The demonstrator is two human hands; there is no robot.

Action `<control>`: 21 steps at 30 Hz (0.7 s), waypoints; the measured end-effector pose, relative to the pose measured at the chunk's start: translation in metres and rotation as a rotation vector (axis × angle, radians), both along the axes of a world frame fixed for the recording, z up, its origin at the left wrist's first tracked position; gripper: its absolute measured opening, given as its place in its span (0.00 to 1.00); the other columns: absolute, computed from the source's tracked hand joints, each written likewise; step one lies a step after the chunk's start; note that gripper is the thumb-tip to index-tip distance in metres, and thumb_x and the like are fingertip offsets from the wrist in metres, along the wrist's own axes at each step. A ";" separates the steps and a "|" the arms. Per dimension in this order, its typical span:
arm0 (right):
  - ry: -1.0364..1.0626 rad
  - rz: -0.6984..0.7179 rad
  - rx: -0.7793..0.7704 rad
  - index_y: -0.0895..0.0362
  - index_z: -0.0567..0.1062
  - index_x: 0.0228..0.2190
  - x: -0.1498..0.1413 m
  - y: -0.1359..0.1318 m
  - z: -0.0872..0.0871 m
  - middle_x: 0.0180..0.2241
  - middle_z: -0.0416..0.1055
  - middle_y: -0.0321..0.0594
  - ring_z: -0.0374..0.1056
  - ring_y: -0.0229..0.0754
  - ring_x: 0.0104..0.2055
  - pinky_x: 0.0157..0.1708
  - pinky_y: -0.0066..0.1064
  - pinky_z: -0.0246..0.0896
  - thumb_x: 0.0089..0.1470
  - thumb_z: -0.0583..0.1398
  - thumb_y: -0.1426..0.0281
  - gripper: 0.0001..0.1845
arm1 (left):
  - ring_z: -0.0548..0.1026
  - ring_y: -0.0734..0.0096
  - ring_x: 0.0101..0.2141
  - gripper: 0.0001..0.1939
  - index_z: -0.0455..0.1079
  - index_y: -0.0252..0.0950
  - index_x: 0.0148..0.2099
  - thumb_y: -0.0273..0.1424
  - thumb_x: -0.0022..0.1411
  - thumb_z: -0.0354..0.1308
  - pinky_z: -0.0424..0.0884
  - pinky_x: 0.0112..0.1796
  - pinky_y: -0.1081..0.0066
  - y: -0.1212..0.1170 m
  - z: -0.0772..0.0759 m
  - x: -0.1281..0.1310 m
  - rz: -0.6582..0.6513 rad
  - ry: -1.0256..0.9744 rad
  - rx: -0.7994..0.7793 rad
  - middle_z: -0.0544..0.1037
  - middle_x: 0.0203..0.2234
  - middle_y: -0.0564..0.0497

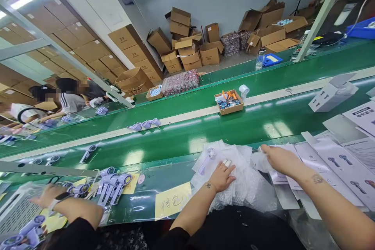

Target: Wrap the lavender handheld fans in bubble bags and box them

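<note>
My left hand (pixel 222 177) lies with fingers spread on a stack of clear bubble-wrap bags (pixel 243 187). White covers are on some of its fingertips. Just beyond it, a light purple handheld fan (pixel 208 159) rests on the bags, or inside the top one; I cannot tell which. To the right, my right hand (pixel 279 159) pinches a bubble-wrap bag (pixel 260 161) near the stack's right edge. Printed white fan boxes (pixel 331 164), unfolded or flat, overlap under and beside my right forearm.
Several purple fans (pixel 113 183) are heaped left of a yellow handwritten note (pixel 172 202). A co-worker's hand (pixel 48 196) reaches in at the lower left. Across the green conveyor belt (pixel 187 136) stand a parts carton (pixel 230 103) and an upright white box (pixel 331 91).
</note>
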State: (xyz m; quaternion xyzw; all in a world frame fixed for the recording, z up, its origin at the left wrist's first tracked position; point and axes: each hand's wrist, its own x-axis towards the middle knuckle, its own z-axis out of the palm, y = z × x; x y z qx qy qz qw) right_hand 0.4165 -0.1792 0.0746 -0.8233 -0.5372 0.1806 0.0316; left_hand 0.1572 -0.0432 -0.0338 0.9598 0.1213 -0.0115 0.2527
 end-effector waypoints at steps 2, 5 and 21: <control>0.088 -0.084 0.138 0.54 0.69 0.43 0.009 -0.012 0.020 0.35 0.74 0.47 0.69 0.48 0.34 0.30 0.34 0.54 0.52 0.51 0.73 0.16 | 0.54 0.57 0.61 0.27 0.55 0.35 0.62 0.42 0.65 0.46 0.51 0.59 0.52 0.006 0.004 -0.001 0.022 -0.008 -0.072 0.60 0.59 0.40; 0.375 -0.226 0.389 0.52 0.69 0.42 0.002 -0.026 0.041 0.34 0.73 0.42 0.67 0.45 0.31 0.29 0.33 0.57 0.51 0.56 0.60 0.17 | 0.59 0.56 0.57 0.25 0.57 0.35 0.60 0.42 0.66 0.43 0.52 0.58 0.50 0.005 0.030 -0.002 0.185 -0.151 -0.154 0.65 0.55 0.39; 1.292 -0.484 0.489 0.52 0.68 0.45 -0.109 -0.051 0.014 0.46 0.71 0.45 0.68 0.45 0.45 0.40 0.33 0.63 0.46 0.61 0.50 0.28 | 0.71 0.72 0.34 0.17 0.68 0.36 0.43 0.42 0.55 0.61 0.66 0.36 0.72 -0.038 0.139 0.001 0.703 -0.718 -1.266 0.74 0.35 0.50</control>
